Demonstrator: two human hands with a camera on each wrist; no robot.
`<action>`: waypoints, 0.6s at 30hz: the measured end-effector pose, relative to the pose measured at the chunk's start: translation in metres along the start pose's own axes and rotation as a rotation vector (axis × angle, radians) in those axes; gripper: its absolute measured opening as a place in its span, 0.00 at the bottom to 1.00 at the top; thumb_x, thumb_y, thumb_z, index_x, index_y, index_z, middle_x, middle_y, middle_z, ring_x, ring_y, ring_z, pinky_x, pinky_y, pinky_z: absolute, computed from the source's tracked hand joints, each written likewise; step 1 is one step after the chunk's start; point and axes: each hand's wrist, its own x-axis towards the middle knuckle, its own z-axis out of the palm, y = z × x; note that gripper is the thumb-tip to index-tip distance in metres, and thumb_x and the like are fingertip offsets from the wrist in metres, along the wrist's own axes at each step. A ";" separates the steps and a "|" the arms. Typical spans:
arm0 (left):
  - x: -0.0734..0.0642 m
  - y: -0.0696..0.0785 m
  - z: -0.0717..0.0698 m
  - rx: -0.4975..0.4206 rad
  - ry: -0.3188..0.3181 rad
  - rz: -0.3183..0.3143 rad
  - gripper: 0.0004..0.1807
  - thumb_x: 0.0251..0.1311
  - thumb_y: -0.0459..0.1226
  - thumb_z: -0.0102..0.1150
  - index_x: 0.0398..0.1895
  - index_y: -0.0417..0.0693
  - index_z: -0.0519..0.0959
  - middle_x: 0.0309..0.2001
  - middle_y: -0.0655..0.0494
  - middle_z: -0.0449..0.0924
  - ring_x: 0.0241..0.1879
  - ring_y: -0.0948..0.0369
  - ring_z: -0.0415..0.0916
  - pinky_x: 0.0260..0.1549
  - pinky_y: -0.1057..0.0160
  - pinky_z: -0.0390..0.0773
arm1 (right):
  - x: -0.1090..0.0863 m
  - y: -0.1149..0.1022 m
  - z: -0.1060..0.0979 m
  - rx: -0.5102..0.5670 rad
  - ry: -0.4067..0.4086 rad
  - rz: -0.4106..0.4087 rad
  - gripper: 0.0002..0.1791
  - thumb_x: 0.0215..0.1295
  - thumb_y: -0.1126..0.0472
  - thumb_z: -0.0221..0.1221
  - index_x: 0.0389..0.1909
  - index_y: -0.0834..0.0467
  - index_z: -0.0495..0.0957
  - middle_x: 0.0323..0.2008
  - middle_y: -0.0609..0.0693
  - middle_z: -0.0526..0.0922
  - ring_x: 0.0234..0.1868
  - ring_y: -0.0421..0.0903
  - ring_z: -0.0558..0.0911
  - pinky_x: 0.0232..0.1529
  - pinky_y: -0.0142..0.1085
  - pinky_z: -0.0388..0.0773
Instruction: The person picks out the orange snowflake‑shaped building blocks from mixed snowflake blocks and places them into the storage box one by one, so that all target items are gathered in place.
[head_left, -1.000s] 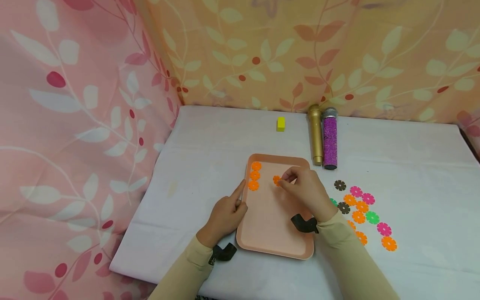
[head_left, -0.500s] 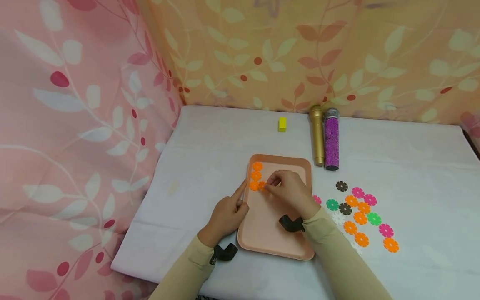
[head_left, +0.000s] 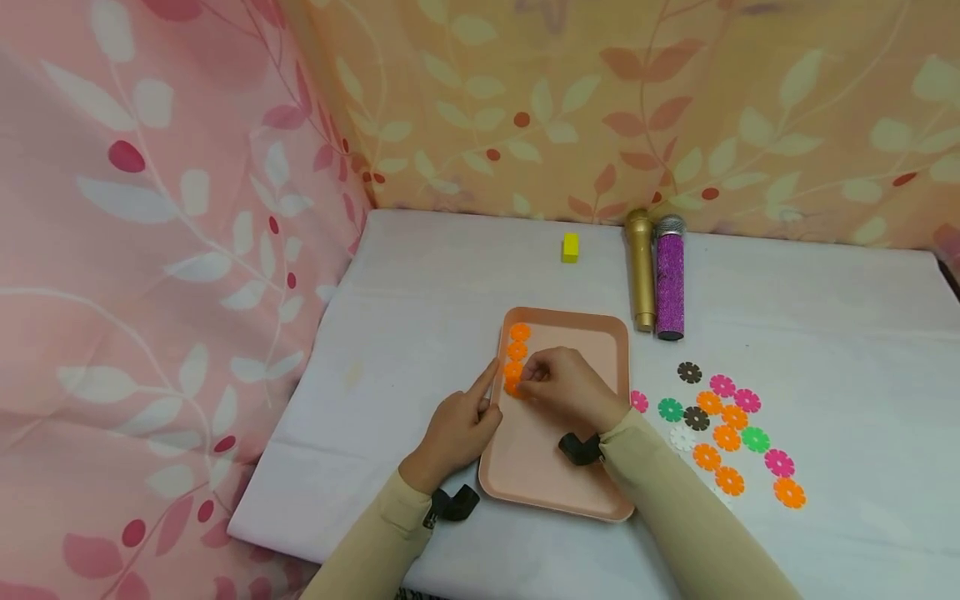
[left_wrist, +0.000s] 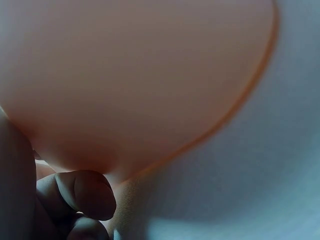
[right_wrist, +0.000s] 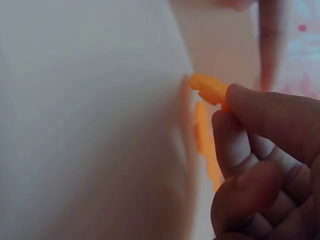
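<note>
three set discs point(head_left: 517, 351) and one pinched disc point(right_wrist: 207, 89) at the left side of one tray point(head_left: 558, 475)

the three set discs lie in a column along the tray's left wall, near its far corner; the pinched disc is at the column's near end, in the right hand point(head_left: 566, 383), whose grip is narrow, thumb and fingertip on the disc's edge; whether it touches the disc above it cannot be told; the left hand point(head_left: 453, 429) is at the tray's left rim, index finger straight along it; whether its grip closes on the rim cannot be told.

all four are bright orange, flat, thin and round, with notched, petal-like edges; the right wrist view shows the pinched disc tilted, nearly edge-on.

right of the tray, on the desk point(head_left: 420, 308), lie six orange discs point(head_left: 727, 437), four pink discs point(head_left: 722, 385), two dark discs point(head_left: 689, 372), two green discs point(head_left: 671, 409), one of a lighter shade, and at least one white disc point(head_left: 682, 438); beyond the tray are two microphones, one gold microphone point(head_left: 641, 271) and one purple microphone point(head_left: 671, 283), side by side, and one yellow block point(head_left: 570, 248).
</note>
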 end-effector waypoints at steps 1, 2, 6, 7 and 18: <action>0.000 0.000 0.000 -0.002 0.001 -0.001 0.38 0.65 0.35 0.50 0.82 0.46 0.63 0.12 0.74 0.55 0.13 0.74 0.45 0.17 0.68 0.47 | 0.001 0.001 0.001 0.002 -0.004 0.005 0.06 0.66 0.59 0.70 0.28 0.52 0.86 0.28 0.44 0.83 0.34 0.46 0.78 0.38 0.38 0.77; 0.000 0.001 0.000 -0.003 0.000 -0.003 0.38 0.65 0.35 0.50 0.82 0.46 0.63 0.12 0.74 0.55 0.13 0.74 0.45 0.18 0.68 0.47 | 0.001 0.002 0.001 0.002 -0.007 0.009 0.06 0.65 0.59 0.70 0.28 0.51 0.86 0.28 0.44 0.83 0.34 0.46 0.78 0.39 0.38 0.77; 0.000 0.002 0.000 -0.006 -0.003 -0.011 0.38 0.65 0.35 0.50 0.82 0.46 0.63 0.12 0.73 0.55 0.13 0.73 0.46 0.18 0.68 0.47 | 0.004 0.004 0.003 0.019 -0.029 0.035 0.05 0.65 0.60 0.69 0.29 0.52 0.86 0.29 0.45 0.84 0.35 0.46 0.79 0.40 0.39 0.77; 0.000 0.002 0.000 -0.004 -0.003 -0.013 0.38 0.65 0.36 0.49 0.82 0.46 0.63 0.12 0.73 0.55 0.13 0.73 0.46 0.18 0.68 0.47 | 0.004 0.004 0.004 0.022 -0.038 0.039 0.05 0.66 0.60 0.69 0.30 0.52 0.86 0.29 0.45 0.84 0.35 0.47 0.79 0.40 0.39 0.78; 0.000 -0.001 0.000 0.005 -0.005 -0.016 0.39 0.65 0.36 0.50 0.82 0.48 0.63 0.12 0.73 0.54 0.13 0.73 0.45 0.17 0.68 0.46 | 0.004 0.001 0.010 -0.087 -0.046 0.036 0.06 0.65 0.58 0.70 0.30 0.52 0.85 0.26 0.44 0.82 0.30 0.44 0.78 0.35 0.37 0.78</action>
